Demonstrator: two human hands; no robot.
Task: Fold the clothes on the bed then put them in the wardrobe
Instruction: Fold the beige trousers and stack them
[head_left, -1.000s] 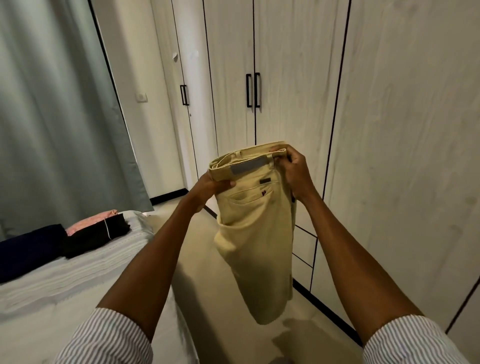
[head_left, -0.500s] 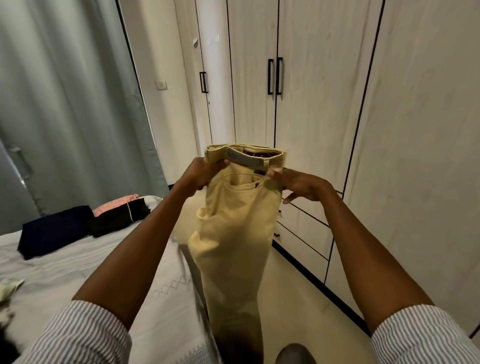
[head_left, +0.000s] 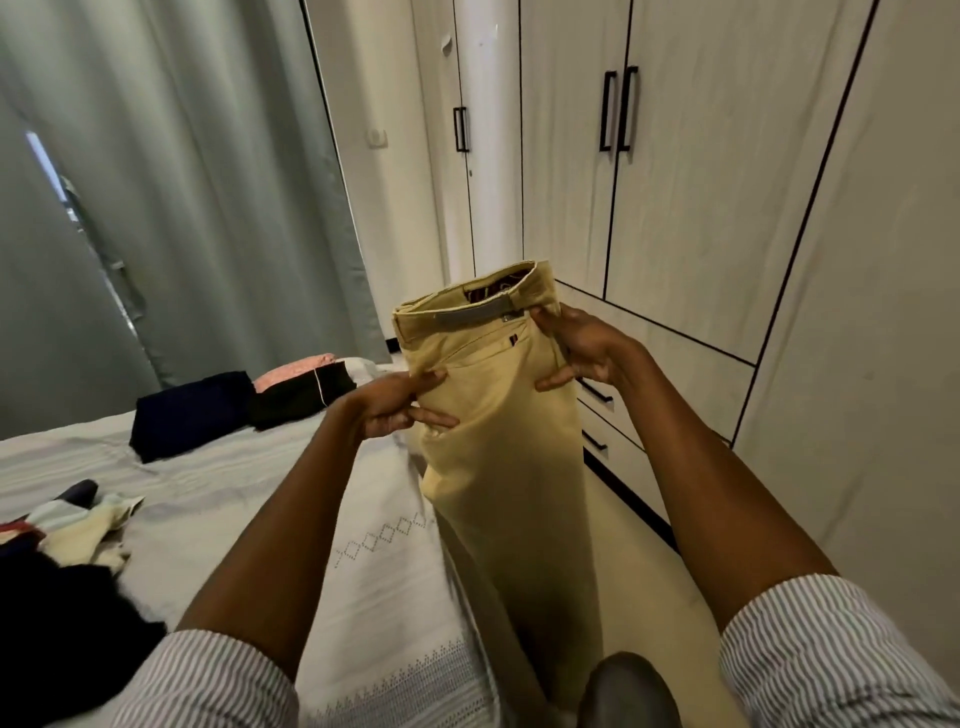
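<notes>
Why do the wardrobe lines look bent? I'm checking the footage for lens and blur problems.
Head view: wide-angle distortion bows the wardrobe door seams and the curtain; lighting is dim and soft, the lower yellow trousers fall into shadow; left hand and right hand look slightly soft; no glare.

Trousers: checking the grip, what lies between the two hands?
Head view: only the yellow trousers, below the waistband, between left hand and right hand.
</notes>
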